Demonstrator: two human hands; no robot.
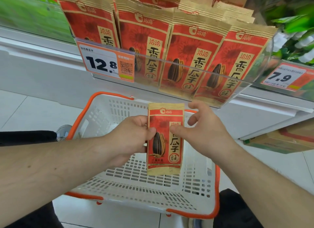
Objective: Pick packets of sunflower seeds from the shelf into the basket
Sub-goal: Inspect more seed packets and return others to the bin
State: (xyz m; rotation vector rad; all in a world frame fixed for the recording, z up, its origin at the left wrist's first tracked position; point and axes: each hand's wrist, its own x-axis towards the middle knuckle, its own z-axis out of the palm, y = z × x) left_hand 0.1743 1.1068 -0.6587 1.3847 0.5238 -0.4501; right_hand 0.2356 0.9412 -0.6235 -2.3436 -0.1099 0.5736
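Mid-frame, our left hand [130,136] pinches one red paper seed packet [164,139] over the white orange-rimmed plastic basket [136,182], which looks empty so far; our right hand [203,131] hovers loose-fingered, thumb on the packet; more packets wait on the shelf.

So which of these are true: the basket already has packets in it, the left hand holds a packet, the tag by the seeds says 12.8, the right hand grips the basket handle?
1. The basket already has packets in it. False: none lies in it that I can see.
2. The left hand holds a packet. True.
3. The tag by the shelf packets reads 12.8. True.
4. The right hand grips the basket handle. False: its thumb touches the held packet, fingers spread.
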